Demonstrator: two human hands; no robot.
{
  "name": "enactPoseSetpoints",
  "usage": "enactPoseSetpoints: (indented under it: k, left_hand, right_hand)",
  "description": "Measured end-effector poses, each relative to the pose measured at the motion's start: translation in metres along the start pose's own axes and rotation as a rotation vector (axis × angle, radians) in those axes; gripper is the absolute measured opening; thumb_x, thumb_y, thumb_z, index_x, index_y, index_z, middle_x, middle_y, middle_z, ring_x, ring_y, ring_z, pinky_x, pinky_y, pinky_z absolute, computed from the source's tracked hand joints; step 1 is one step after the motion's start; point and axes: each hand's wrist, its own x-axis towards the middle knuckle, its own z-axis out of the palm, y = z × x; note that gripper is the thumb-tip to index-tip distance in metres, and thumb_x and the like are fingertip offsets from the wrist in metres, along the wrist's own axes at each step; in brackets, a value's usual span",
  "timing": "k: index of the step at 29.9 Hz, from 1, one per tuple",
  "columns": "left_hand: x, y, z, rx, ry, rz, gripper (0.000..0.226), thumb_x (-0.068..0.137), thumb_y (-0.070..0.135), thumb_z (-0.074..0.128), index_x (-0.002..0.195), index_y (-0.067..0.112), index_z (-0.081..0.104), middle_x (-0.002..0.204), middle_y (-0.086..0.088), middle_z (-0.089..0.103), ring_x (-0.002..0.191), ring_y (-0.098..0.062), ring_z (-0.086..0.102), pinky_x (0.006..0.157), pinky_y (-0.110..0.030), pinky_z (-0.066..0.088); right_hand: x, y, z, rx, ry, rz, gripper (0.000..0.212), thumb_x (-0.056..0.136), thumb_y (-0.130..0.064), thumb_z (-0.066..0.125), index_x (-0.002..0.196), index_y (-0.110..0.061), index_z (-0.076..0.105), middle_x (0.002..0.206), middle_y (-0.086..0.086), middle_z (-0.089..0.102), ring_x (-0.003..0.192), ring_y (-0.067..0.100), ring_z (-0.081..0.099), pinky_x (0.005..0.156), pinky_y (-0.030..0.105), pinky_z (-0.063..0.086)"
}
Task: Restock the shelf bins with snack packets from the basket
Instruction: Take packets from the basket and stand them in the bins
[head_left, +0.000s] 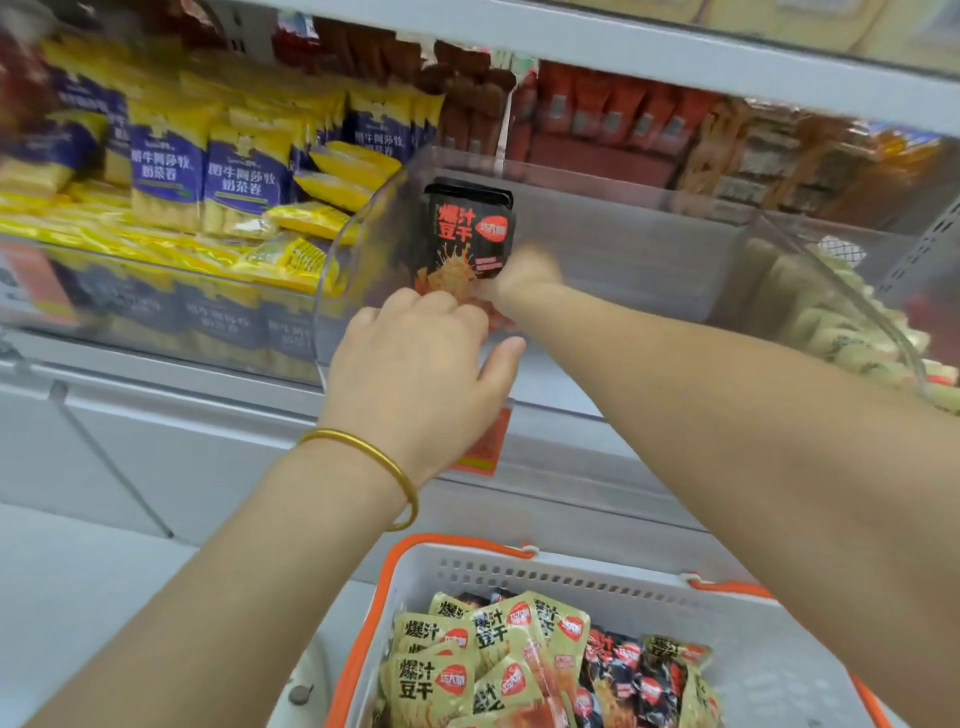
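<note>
While reaching into a clear shelf bin (597, 208): yellow-and-blue packets (239, 182) crowding the neighbouring bin to the left, pale packets (831, 322) to the right, clear dividers between. Right hand (524, 275) inside the bin, blurred, gripping a stack of black snack packets (467, 228) by its lower edge, stack upright. Left hand (421, 374) at the bin's front wall, fingers curled at the stack's bottom; hold unclear. Below, white basket (571, 577) with orange rim, holding olive and black packets (493, 660), cut off.
</note>
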Motion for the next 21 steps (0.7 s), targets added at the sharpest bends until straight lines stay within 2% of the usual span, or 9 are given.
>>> enactPoseSetpoints:
  k: [2, 5, 7, 9, 11, 13, 16, 18, 21]
  left_hand:
    - [0.0, 0.001, 0.0, -0.009, -0.003, 0.003, 0.06, 0.087, 0.055, 0.013, 0.109, 0.025, 0.06, 0.109, 0.001, 0.058, 0.108, -0.023, 0.047, 0.084, -0.036, 0.035]
    - [0.001, 0.001, -0.001, -0.042, -0.019, 0.006, 0.048, 0.094, 0.052, 0.023, 0.113, 0.026, 0.058, 0.112, 0.0, 0.057, 0.11, -0.023, 0.045, 0.086, -0.037, 0.035]
    - [0.002, 0.0, -0.001, -0.049, -0.009, 0.017, 0.046, 0.093, 0.051, 0.026, 0.113, 0.025, 0.058, 0.113, 0.0, 0.057, 0.11, -0.023, 0.045, 0.087, -0.036, 0.035]
    - [0.002, 0.0, 0.0, -0.049, -0.001, 0.017, 0.049, 0.094, 0.052, 0.023, 0.111, 0.025, 0.06, 0.112, 0.001, 0.058, 0.109, -0.023, 0.046, 0.086, -0.036, 0.035]
    - [0.001, -0.001, 0.002, -0.045, 0.027, 0.016, 0.056, 0.091, 0.054, 0.017, 0.107, 0.024, 0.062, 0.108, 0.001, 0.059, 0.106, -0.023, 0.048, 0.085, -0.037, 0.036]
    - [0.0, -0.002, 0.0, -0.069, 0.097, 0.038, 0.057, 0.086, 0.053, 0.019, 0.1, 0.02, 0.064, 0.102, 0.0, 0.062, 0.099, -0.025, 0.052, 0.081, -0.038, 0.039]
    - [-0.007, 0.004, -0.006, -0.139, 0.284, 0.128, 0.041, 0.088, 0.041, 0.035, 0.092, 0.013, 0.065, 0.09, -0.005, 0.062, 0.086, -0.031, 0.054, 0.071, -0.043, 0.043]
    - [-0.018, 0.018, -0.01, -0.17, 0.38, 0.184, 0.03, 0.089, 0.032, 0.043, 0.091, 0.011, 0.064, 0.085, -0.006, 0.06, 0.08, -0.031, 0.053, 0.067, -0.045, 0.042]
    - [-0.043, 0.045, -0.006, -0.256, 0.399, 0.26, 0.023, 0.088, 0.025, 0.046, 0.088, 0.01, 0.063, 0.077, -0.005, 0.058, 0.073, -0.031, 0.052, 0.063, -0.045, 0.041]
  right_hand:
    - [0.003, -0.004, 0.003, 0.112, -0.012, 0.039, 0.016, 0.086, -0.016, 0.067, 0.098, -0.006, 0.065, 0.095, 0.009, 0.071, 0.079, 0.026, 0.068, 0.074, 0.039, 0.059]
    - [0.006, -0.007, 0.007, 0.148, -0.014, 0.036, 0.023, 0.086, -0.014, 0.066, 0.107, -0.004, 0.061, 0.103, 0.011, 0.068, 0.085, 0.026, 0.067, 0.079, 0.038, 0.058]
    - [0.003, -0.008, 0.007, 0.176, -0.065, 0.058, 0.026, 0.087, -0.02, 0.067, 0.105, -0.002, 0.059, 0.098, 0.012, 0.069, 0.083, 0.028, 0.068, 0.079, 0.039, 0.058]
    - [-0.003, -0.009, 0.002, 0.121, -0.097, 0.073, 0.029, 0.087, -0.024, 0.067, 0.103, -0.002, 0.058, 0.098, 0.014, 0.07, 0.08, 0.027, 0.069, 0.072, 0.037, 0.06]
    - [-0.009, -0.01, -0.008, 0.168, -0.129, 0.069, 0.018, 0.086, -0.017, 0.067, 0.088, -0.005, 0.054, 0.101, 0.014, 0.065, 0.075, 0.025, 0.063, 0.053, 0.027, 0.056]
    - [-0.022, -0.015, -0.025, 0.181, -0.133, 0.057, 0.026, 0.086, -0.013, 0.067, 0.073, -0.009, 0.045, 0.086, 0.011, 0.06, 0.064, 0.022, 0.057, 0.045, 0.024, 0.051]
    - [-0.069, -0.02, -0.064, 0.19, -0.05, -0.039, 0.031, 0.087, -0.013, 0.067, 0.072, -0.009, 0.04, 0.065, 0.009, 0.056, 0.06, 0.026, 0.064, 0.055, 0.034, 0.056]
    - [-0.117, -0.012, -0.094, 0.254, 0.002, -0.167, 0.028, 0.087, -0.013, 0.066, 0.081, -0.011, 0.039, 0.067, 0.007, 0.056, 0.056, 0.022, 0.066, 0.045, 0.029, 0.053]
    - [-0.195, 0.029, -0.129, 0.321, -0.054, -0.274, 0.021, 0.086, -0.012, 0.067, 0.083, -0.013, 0.046, 0.065, 0.005, 0.057, 0.049, 0.017, 0.065, 0.041, 0.026, 0.049]
